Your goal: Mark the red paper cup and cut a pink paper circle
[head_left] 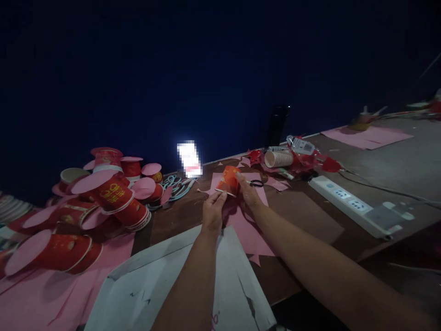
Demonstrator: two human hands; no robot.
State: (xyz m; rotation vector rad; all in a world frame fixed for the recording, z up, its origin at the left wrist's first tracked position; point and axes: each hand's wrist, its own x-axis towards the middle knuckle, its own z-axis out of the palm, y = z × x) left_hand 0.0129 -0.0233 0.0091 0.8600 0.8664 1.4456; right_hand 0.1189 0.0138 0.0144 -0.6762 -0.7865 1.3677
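Both my hands hold one red paper cup upside down above a sheet of pink paper on the brown table. My left hand pinches the cup's white rim from below. My right hand grips the cup's right side with its fingers closed on it. Black scissors lie just right of my right hand.
A heap of red cups capped with pink paper discs fills the left. A white sheet lies near me. A white power strip with a cable runs at right, behind it a stack of paper cups. A bright phone screen glows at the back.
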